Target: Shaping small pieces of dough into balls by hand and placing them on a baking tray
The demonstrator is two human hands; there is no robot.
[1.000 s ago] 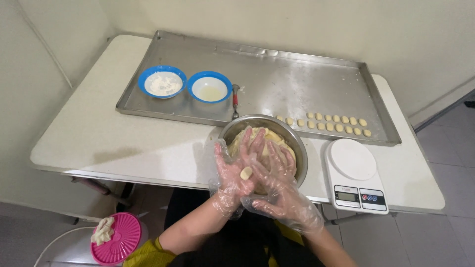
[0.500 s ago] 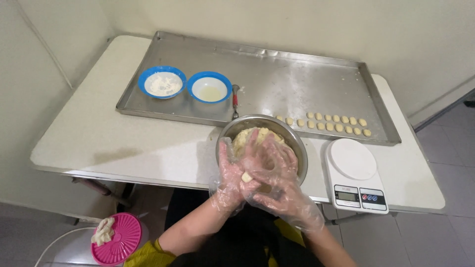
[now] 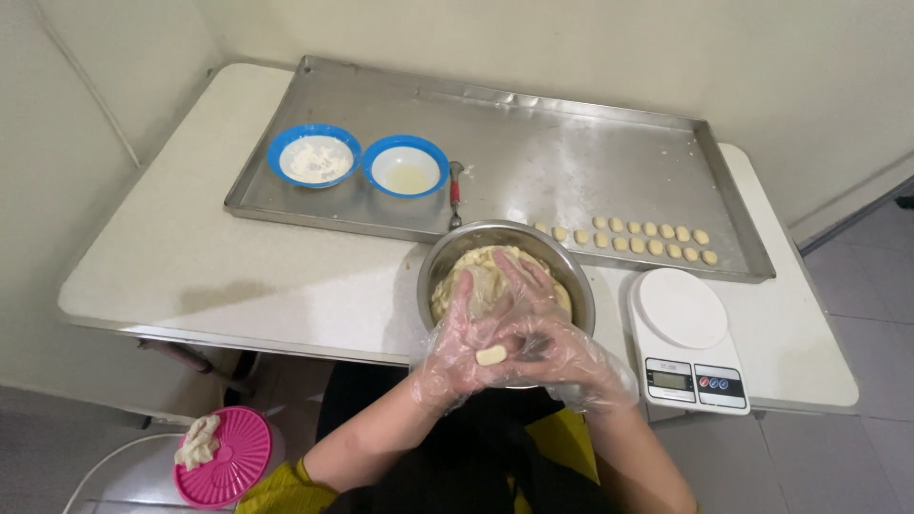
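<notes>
Shaping step, by the look of it: small dough piece (image 3: 491, 356) pressed between gloved left hand (image 3: 457, 357) and right hand (image 3: 547, 338), grip closed on it, above metal bowl (image 3: 581, 286). Next, probably: gentle, even rolling pressure, then placing beside rowed pieces (image 3: 633, 238) on tray (image 3: 571, 143).

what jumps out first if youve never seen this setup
Two hands in clear plastic gloves, the left hand and right hand, press a small piece of dough between them over a steel bowl of dough at the table's near edge. Behind it lies a big metal tray with two rows of dough pieces and two blue bowls.
</notes>
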